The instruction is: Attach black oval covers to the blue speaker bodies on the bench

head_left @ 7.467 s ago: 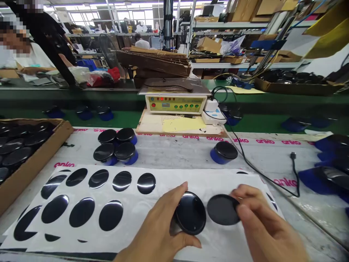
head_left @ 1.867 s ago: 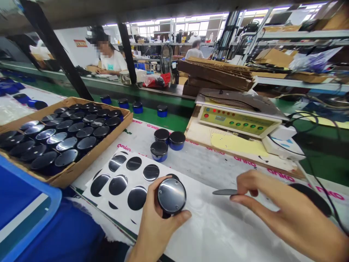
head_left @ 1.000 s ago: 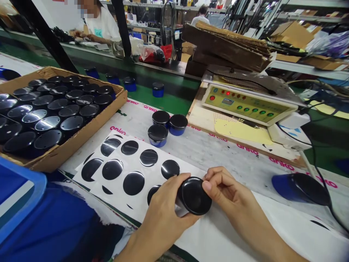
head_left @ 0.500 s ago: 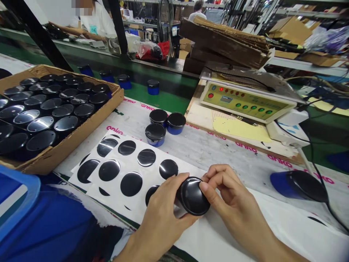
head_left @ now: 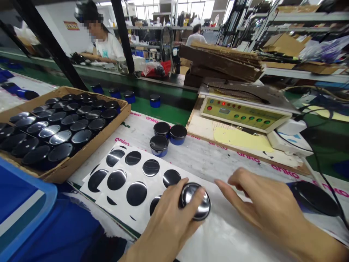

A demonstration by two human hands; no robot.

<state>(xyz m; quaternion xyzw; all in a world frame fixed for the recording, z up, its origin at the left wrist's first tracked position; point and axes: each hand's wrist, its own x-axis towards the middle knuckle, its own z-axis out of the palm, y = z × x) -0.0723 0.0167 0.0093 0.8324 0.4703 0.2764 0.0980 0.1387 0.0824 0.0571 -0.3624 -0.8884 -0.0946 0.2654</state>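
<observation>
My left hand [head_left: 169,216] grips a round piece with a glossy black top [head_left: 205,209], its thumb pressed across that top. To the right, my right hand [head_left: 268,205] is held away from the piece, fingers apart and nothing visible in them. Behind this hand lies a blue piece with a black top [head_left: 313,196], partly covered by the hand and wrist. Left of my left hand are overlapping white sheets bearing round black stickers [head_left: 136,193]. Three blue pieces with black tops [head_left: 159,145] stand grouped beyond the sheets.
A cardboard tray [head_left: 94,151] full of black-topped pieces sits at left, beside a blue bin [head_left: 49,203]. A control box [head_left: 245,115] with cables stands on a board at the back right. Several pieces [head_left: 155,100] stand on the green belt. A person [head_left: 109,47] sits beyond.
My right hand has let go of the piece's edge and moved right. My left thumb has come up onto the black top. The view has tilted upward.
</observation>
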